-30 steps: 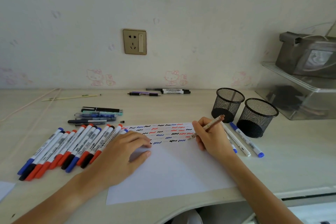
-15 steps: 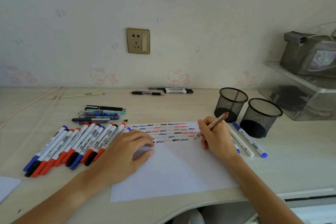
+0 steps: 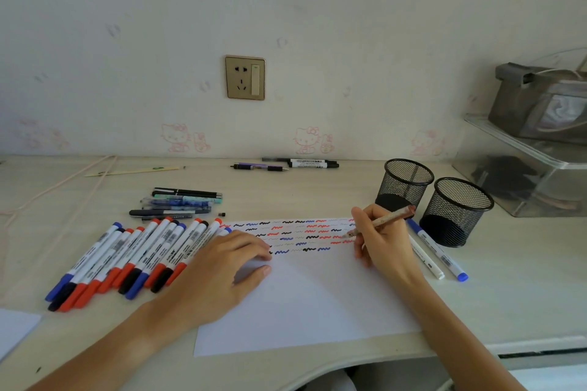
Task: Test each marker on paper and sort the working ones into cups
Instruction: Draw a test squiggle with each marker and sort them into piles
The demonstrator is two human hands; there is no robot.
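A white sheet of paper lies on the desk, its top rows filled with black, blue and red squiggles. My right hand grips a brownish pen with its tip on the paper's right edge. My left hand rests flat on the paper's left side. Several red, blue and black markers lie in a row left of the sheet. Two black mesh cups stand at the right. A blue marker and a white one lie beside my right hand.
More pens lie behind the marker row, and two others lie by the wall. A clear box with a grey bag on it stands at the far right. Another sheet's corner shows at the left edge.
My right hand has drawn the pen tip rightwards along the paper's right edge. My left hand stays pressed on the sheet.
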